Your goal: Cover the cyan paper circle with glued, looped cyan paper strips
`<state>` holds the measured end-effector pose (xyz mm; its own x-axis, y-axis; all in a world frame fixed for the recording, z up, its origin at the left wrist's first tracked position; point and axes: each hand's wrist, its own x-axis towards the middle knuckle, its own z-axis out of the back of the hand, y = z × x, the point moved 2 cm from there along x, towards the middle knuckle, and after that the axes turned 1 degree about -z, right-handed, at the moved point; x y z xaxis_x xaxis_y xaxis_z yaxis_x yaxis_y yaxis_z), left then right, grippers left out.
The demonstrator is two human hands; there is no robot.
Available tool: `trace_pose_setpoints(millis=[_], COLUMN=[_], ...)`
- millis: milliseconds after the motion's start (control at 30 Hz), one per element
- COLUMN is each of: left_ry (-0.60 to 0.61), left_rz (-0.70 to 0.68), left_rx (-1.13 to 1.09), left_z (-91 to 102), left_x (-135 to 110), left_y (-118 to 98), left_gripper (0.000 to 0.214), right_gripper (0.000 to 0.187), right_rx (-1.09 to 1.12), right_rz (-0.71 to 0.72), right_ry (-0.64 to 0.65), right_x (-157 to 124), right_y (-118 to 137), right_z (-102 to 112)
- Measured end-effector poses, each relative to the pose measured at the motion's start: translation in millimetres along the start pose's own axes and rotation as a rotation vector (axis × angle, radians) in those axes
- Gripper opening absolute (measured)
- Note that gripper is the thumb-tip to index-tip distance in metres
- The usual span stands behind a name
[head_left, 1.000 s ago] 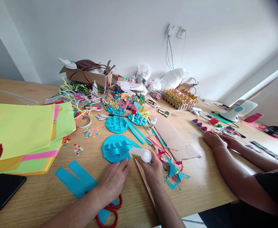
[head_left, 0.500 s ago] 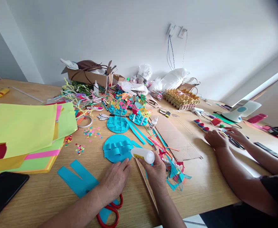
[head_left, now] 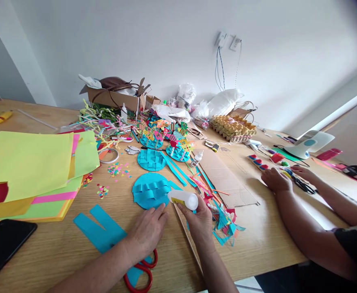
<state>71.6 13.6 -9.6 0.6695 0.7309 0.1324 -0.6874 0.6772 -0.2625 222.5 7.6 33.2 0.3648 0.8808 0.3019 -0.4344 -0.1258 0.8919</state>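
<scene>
My right hand grips a white glue bottle, held sideways with its nozzle pointing left at the edge of a blue paper disc that carries raised wavy strips. My left hand lies on the table just below the disc, its fingertips pinching the disc's lower edge. Under my left wrist lie red-handled scissors and a blue paper offcut. A thin wooden stick runs along the table beside my right hand.
Another person's two hands work at the right near scissors and paint pots. Stacked coloured paper and a black phone lie left. More blue discs, paper scraps, cardboard, an egg tray and a box crowd the back.
My right hand has shifted slightly to the right with the glue bottle. The other person's hands have moved a little. The view has drifted slightly.
</scene>
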Motion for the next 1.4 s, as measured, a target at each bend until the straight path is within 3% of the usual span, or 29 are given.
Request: trace_pose_setpoints(millis=[500, 800, 1000, 1167, 1400], left_ry=[0.022, -0.006, -0.026, -0.039, -0.014], left_rz=[-0.016, -0.011, -0.018, -0.005, -0.041], left_rx=[-0.006, -0.044, -0.060, -0.024, 0.004], left_z=[4.4, 0.1, 0.4, 1.0, 5.2], left_x=[1.8, 0.9, 0.4, -0.6, -0.3], left_y=[-0.7, 0.8, 0.7, 0.2, -0.6], left_gripper=[0.035, 0.035, 0.033, 0.036, 0.037], right_gripper=[0.020, 0.020, 0.021, 0.027, 0.029], right_rx=[-0.040, -0.062, -0.020, 0.117, 0.544], right_rz=[0.000, 0.019, -0.002, -0.074, -0.244], right_ry=[0.011, -0.051, -0.013, -0.038, -0.086], right_x=[0.6, 0.4, -0.1, -0.8, -1.6], right_y=[0.2, 0.1, -6.7, -20.2, -18.0], right_z=[-3.5, -1.6, -3.2, -2.7, 2.2])
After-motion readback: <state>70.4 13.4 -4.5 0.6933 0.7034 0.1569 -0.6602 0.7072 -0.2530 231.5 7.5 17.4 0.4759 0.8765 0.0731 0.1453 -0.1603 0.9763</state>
